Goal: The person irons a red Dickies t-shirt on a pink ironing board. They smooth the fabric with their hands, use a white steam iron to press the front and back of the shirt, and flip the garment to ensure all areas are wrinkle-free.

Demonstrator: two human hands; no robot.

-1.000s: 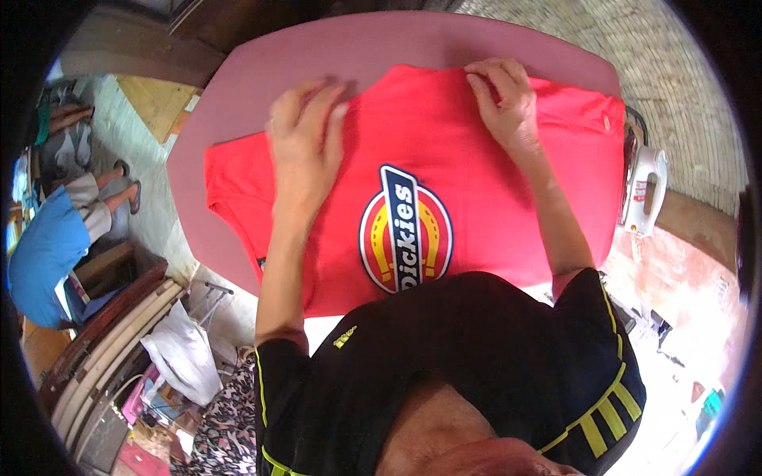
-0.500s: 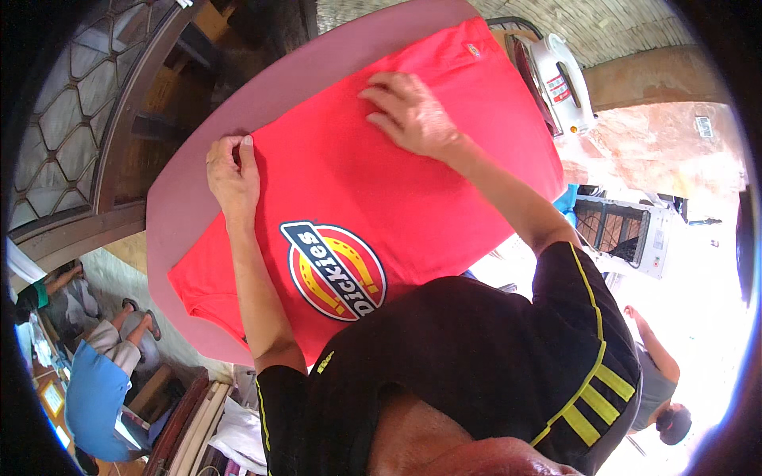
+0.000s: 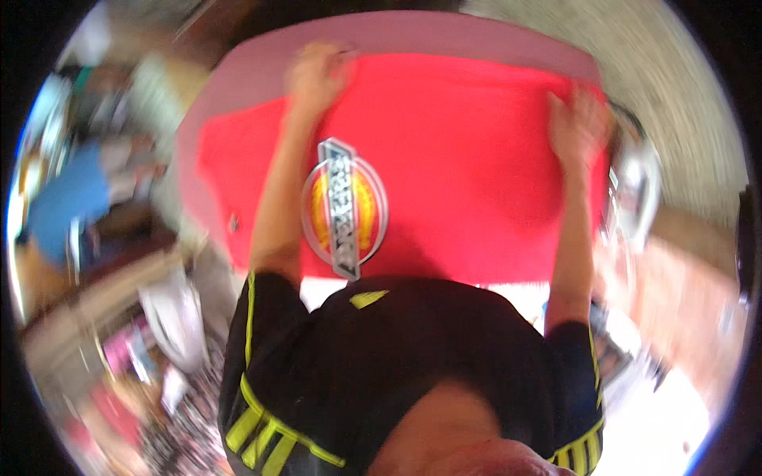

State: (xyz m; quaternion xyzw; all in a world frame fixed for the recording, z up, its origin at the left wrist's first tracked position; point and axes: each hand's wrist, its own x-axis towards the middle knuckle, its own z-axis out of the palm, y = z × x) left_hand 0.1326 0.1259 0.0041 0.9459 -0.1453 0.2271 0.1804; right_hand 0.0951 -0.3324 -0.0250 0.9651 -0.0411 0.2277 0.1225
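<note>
A red T-shirt [image 3: 452, 159] with a round printed emblem lies spread over a mauve padded board [image 3: 413, 32]. At the shirt's far edge, left of centre, is my left hand [image 3: 316, 78]; motion smears its fingers, so whether they grip the cloth is unclear. My right hand [image 3: 578, 127] lies flat on the shirt near its right end, fingers stretched out. Beyond that end stands a white clothes iron [image 3: 641, 190], blurred.
To the left, a person in blue [image 3: 71, 190] is at a distance from the board. A white bag [image 3: 175, 321] sits among blurred items at the lower left. A pale wall [image 3: 675, 262] rises at the right.
The view has turned, so the board now lies more squarely across it. My right hand has moved rightward over the shirt to its right end. My left hand remains by the far edge.
</note>
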